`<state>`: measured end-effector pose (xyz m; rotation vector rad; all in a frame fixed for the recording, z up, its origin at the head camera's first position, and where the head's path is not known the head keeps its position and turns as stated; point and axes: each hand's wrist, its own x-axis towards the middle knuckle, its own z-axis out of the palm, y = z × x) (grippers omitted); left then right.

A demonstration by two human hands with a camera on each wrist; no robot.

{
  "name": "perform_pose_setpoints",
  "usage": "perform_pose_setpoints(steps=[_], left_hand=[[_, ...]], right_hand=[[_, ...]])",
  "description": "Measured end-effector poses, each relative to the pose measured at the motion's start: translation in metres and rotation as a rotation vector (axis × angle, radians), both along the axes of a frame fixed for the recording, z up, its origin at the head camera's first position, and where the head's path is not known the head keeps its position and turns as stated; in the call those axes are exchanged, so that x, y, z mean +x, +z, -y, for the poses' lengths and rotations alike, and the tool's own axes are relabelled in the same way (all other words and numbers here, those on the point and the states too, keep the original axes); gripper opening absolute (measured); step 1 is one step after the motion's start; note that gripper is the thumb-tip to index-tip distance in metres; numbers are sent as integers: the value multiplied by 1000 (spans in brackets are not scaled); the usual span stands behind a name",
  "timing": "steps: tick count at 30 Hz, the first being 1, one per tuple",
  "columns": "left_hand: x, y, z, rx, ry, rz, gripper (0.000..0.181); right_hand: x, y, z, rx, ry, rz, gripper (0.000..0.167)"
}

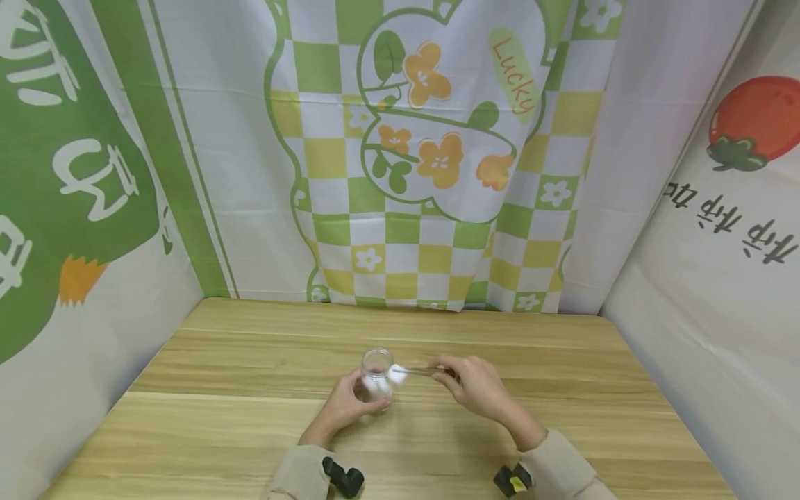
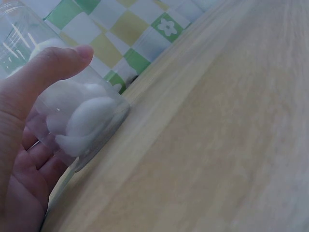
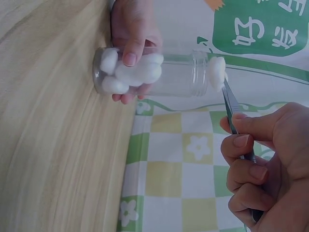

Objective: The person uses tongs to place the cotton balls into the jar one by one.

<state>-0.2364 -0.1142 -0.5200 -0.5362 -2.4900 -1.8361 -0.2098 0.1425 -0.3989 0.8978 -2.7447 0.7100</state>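
Note:
A clear jar [image 1: 378, 364] with a threaded, uncovered mouth stands on the table, several white cotton balls [image 3: 140, 71] piled in its lower part. My left hand [image 1: 345, 405] grips the jar low down, thumb across the near side and fingers behind; the left wrist view shows this thumb [image 2: 60, 63] close up. In my right hand [image 1: 478, 385] I pinch metal tweezers [image 3: 231, 104]. Their tips hold one cotton ball [image 3: 217, 71] just outside the jar's mouth, near the rim. In the head view this cotton ball appears right beside the jar's rim.
The wooden table [image 1: 250, 347] spreads around both hands. A checkered green, white and yellow cloth [image 1: 400, 264] hangs behind its far edge, with printed cloths on the left and right sides. Black wrist devices [image 1: 342, 478] sit at both sleeves.

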Motion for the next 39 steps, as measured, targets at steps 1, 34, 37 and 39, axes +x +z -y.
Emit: perform_pose_setpoints(steps=[1,34,37,39], left_hand=[[0,0,0,2,1,-2,55],[-2,1,-2,25,-5,106,58],[-3,0,-2,21,-3,108,59],[-3,0,-2,17,-3,109,60]], right_hand=[[0,1,1,3,-2,-4,12],[-12,2,25,13,-63,-40,12],[-13,0,26,11,-70,-42,11],[-14,-2,27,7,-74,-43,10]])
